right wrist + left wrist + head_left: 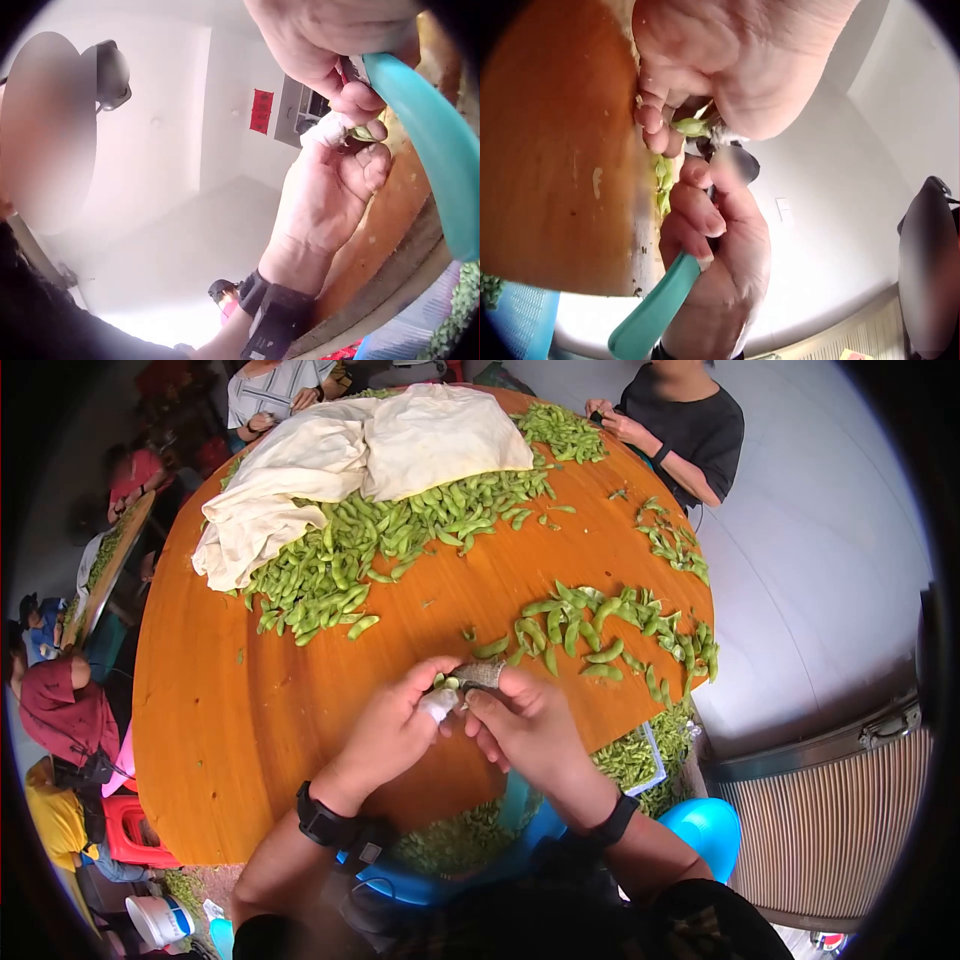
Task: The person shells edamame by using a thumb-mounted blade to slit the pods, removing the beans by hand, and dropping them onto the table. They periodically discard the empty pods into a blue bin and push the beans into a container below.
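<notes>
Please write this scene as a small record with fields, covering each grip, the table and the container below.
Left grip: pinches a green pod
Right grip: holds a teal-handled tool
Surface: brown wooden table
Large pod heap: partly under pale cloth
Smaller pod group: uncovered, by the table's right edge
Below: blue tub with small green pieces

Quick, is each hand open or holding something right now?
Left hand: closed, pinching a green pod.
Right hand: closed, gripping a teal-handled tool.
</notes>
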A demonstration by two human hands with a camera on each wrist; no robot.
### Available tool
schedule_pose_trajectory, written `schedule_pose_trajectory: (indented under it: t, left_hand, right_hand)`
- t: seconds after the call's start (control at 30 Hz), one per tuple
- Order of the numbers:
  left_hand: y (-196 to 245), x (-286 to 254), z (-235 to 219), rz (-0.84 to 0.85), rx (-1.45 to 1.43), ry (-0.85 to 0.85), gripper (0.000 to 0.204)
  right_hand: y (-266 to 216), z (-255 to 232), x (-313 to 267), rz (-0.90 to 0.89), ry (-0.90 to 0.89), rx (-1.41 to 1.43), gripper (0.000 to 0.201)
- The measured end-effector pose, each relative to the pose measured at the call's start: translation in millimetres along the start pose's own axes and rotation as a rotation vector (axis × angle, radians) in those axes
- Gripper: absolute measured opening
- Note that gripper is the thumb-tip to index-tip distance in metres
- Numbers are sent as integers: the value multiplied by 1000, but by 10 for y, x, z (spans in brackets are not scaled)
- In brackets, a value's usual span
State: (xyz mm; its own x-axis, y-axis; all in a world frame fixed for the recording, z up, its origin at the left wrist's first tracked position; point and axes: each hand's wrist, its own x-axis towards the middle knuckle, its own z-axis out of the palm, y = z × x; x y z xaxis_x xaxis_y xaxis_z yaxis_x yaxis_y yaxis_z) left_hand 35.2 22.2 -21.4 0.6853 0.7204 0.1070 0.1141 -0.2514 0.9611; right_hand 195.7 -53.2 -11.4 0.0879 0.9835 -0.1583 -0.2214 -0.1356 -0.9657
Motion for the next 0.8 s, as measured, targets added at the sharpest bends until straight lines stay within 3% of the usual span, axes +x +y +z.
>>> schedule_pose_trajectory:
  t: [0.07, 0.2, 0.27, 0.4, 0.57, 0.8]
  left_hand:
    - [109, -23, 47, -171, -116, 42, 33]
    - [108, -34, 98, -225, -159, 43, 29]
    - [112, -47, 97, -311, -360, 48, 27]
    - [116, -105, 115, -312, -470, 59, 28]
    - [130, -249, 200, -170, -502, 64, 32]
    - [145, -342, 257, -216, -569, 61, 34]
  right_hand:
    - [14, 7, -26, -33, 5, -38, 10]
    - [103, 26, -80, -110, 18, -93, 11]
    - [53, 37, -116, -102, -9, -107, 13]
    - [-10, 32, -129, -68, -27, 3, 15]
    - [-19, -42, -152, -23, -85, 91, 15]
    - [-42, -48, -249, 55, -117, 105, 12]
